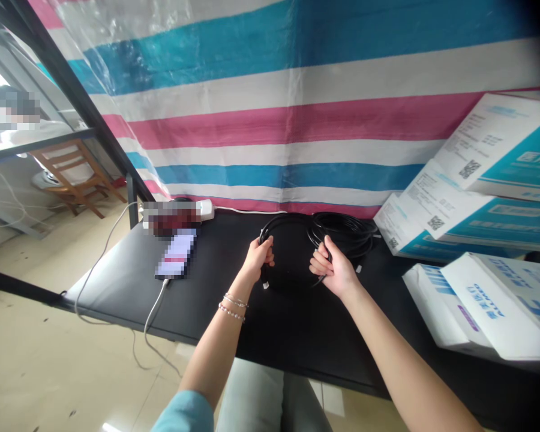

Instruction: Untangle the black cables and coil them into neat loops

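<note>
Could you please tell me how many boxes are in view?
5: three stacked at the right, top box, middle box and bottom box; nearer, a left box and a right box overlapping it. Others may be hidden.

Light-blue sleeve (186, 411), silvery left-wrist bracelets (232, 314), pale trousers (251, 393)

Coil of black cable (348, 225) (landmark) is laid on the black worktop (288, 330). Left of the coil, a run of its cable is gripped in the left hand (261, 259); a pale tip is exposed below the fist. At the coil's front edge, cable is gripped in the right hand (335, 267). Farther left of the coil: phone (177, 255), partly blurred, joined to a pale cord (155, 306). Right of the coil: cartons (486, 201) stacked. Behind the coil: striped sheet (288, 126) hung.
</note>
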Demonstrator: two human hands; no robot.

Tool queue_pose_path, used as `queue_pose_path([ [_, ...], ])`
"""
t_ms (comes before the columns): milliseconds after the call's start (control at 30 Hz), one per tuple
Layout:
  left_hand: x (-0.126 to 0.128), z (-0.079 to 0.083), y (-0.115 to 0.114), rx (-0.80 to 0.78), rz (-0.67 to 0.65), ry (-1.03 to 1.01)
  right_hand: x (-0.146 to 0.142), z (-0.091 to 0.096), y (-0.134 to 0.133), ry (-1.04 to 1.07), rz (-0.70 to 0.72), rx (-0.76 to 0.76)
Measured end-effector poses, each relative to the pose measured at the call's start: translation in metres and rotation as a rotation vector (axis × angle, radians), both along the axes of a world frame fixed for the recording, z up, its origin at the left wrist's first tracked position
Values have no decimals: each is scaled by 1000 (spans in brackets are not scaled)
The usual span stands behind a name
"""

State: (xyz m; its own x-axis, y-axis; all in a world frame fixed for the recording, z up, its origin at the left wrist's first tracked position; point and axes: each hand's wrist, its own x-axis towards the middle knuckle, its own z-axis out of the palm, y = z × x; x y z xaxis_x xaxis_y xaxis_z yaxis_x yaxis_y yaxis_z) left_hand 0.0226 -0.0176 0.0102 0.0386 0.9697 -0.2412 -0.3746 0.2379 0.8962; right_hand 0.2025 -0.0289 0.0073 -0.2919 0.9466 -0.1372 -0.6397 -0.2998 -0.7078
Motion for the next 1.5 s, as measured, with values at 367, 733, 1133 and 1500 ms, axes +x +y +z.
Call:
queue_pose_path([
  [367, 1, 3, -2, 2, 8, 7, -1, 2, -1, -11, -9, -6],
  [733, 1, 6, -2, -14, 12, 12, 0, 0, -1, -24, -5, 0],
  [1133, 0, 4, -1, -17, 20, 4, -1, 2, -1, -32, -7, 24],
  [1500, 1, 4, -1, -17, 27, 2, 0, 1, -1, -48, -3, 36],
])
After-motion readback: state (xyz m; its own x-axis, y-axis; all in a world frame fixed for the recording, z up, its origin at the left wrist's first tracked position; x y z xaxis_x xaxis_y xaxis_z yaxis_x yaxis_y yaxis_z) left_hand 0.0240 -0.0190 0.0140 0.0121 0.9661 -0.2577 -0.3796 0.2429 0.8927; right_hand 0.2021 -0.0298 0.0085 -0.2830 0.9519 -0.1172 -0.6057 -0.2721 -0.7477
